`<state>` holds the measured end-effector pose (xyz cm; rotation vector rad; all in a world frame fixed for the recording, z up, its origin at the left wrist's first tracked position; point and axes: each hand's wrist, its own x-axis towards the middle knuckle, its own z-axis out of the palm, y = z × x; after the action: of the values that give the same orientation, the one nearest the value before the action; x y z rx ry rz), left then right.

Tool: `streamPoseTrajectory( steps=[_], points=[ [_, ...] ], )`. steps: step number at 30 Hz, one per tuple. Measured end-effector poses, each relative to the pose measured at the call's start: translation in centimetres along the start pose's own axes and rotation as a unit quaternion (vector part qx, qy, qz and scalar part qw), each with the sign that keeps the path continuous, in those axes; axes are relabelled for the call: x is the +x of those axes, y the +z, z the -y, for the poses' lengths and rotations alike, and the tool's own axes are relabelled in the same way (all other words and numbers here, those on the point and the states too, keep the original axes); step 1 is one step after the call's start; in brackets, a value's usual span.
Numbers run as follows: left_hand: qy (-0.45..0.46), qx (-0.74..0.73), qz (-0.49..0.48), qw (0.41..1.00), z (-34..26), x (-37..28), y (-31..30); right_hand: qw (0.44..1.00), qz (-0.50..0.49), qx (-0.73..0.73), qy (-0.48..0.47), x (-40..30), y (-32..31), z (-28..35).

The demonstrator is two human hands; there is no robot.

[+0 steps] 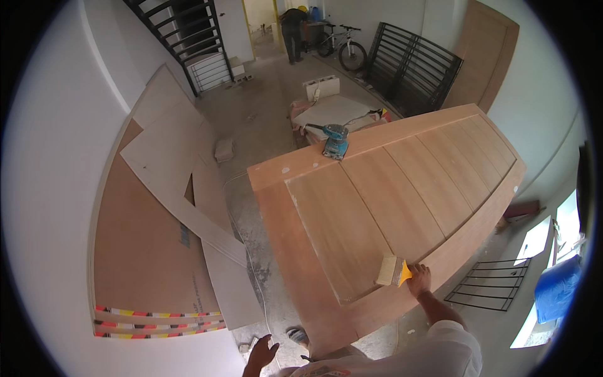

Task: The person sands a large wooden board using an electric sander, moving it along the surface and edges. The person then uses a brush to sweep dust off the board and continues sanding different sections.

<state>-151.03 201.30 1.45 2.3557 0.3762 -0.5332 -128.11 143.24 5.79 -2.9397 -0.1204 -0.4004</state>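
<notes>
A paneled wooden door [367,207] lies flat before me, with grooves across its recessed middle. My right hand [419,279] grips the yellow handle of a wide paintbrush [392,271], whose pale bristles are over the door's near right part, where panel and frame meet. On the door's far edge rests a teal electric sander [335,141]. My left hand [264,351] is off the door's near left corner, fingers apart, holding nothing.
Large boards [155,226] lean along the left wall. Beyond the door stand a concrete block [322,87], black metal railings [412,68], a bicycle [346,47] and a bending person [294,30]. A cord [254,268] runs over the floor; a metal grille [490,284] is at right.
</notes>
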Motion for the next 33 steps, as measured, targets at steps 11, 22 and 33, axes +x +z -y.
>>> streamPoseTrajectory(
  steps=[11, 22, 33],
  points=[
    [0.267, 0.218, 0.328, 0.88, -5.4, 18.9, -8.5, 0.99, -0.029, 0.05, 0.132, 1.2, -0.8, 4.3],
    [0.422, 0.19, 0.372, 0.805, -8.1, 40.7, -17.6, 0.904, 0.022, 0.303, 0.301, 11.8, 3.1, 36.6],
    [0.316, 0.237, 0.355, 0.847, -13.8, 68.7, -45.6, 0.887, 0.184, 0.394, 0.154, 41.8, 9.5, 53.5]
  ],
)
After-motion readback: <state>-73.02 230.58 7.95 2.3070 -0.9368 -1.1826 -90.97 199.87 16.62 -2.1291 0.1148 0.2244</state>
